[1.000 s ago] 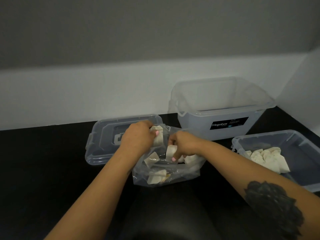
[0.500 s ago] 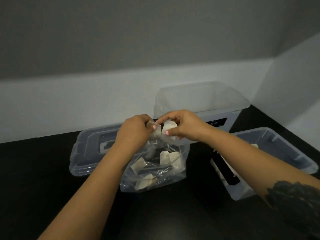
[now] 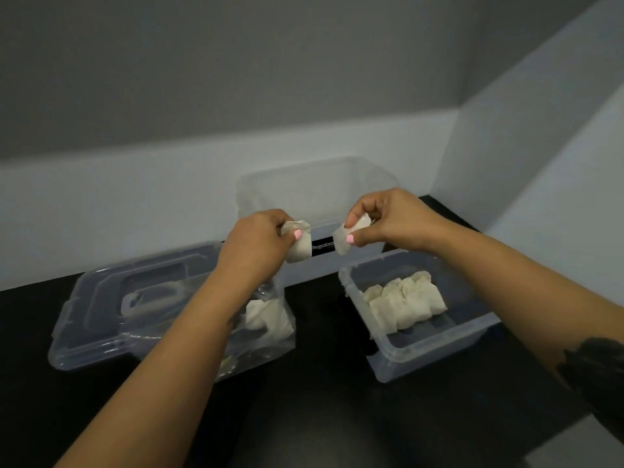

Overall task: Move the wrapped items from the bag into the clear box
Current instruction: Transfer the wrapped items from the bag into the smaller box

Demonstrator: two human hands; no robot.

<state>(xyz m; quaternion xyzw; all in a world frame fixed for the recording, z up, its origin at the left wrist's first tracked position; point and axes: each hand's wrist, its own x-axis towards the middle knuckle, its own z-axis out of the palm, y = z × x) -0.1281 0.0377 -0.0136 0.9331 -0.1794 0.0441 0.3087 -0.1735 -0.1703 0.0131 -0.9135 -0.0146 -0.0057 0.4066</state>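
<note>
Both hands have lifted off the bag and drawn apart, each pinching one wrapped item.

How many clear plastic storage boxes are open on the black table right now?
2: a tall clear plastic box at the back wall, and a shallow clear plastic box at the right, holding white wrapped items.

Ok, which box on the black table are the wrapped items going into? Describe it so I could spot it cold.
Start at the tall clear tub against the back wall. Just in front of it and to the right, under the right hand, sits a low clear box. Unlike the empty tub and the flat lid on the left, it already holds a row of white wrapped items.
</note>
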